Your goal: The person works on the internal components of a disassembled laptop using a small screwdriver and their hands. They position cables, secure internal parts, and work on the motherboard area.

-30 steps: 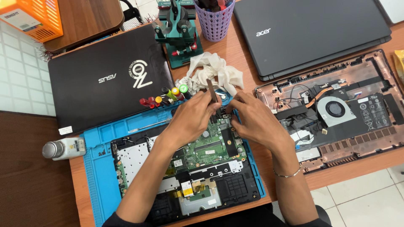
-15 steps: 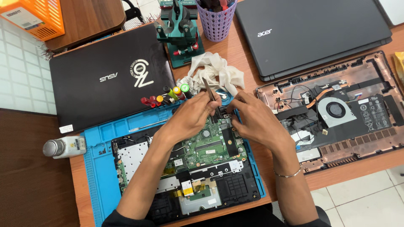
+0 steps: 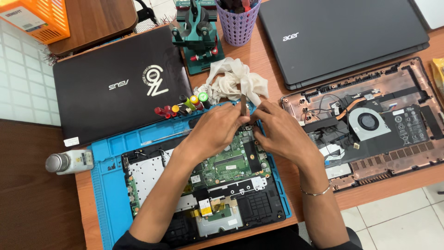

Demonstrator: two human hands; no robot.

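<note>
Left hand [image 3: 217, 129] clenched around thin metal pry tool [image 3: 243, 105], tool upright over top edge of opened black laptop base with green circuit board [image 3: 226, 162]. Right hand [image 3: 280, 132] pinches small part at same edge, touching left hand. Laptop base lies on blue silicone mat [image 3: 108, 185] on desk [image 3: 268, 60]. White crumpled cloth [image 3: 236, 78] just behind hands.

The left hand [image 3: 217, 129] has shifted a little: a second ago its fingers pinched the thin tool [image 3: 243, 104] low over the board [image 3: 226, 162], with the tool leaning toward the rag [image 3: 236, 81]. Half a second ago the tool tilted more steeply. Now it stands nearly upright between both hands' fingertips, and the right hand [image 3: 280, 134] has closed in slightly against the left.
</note>
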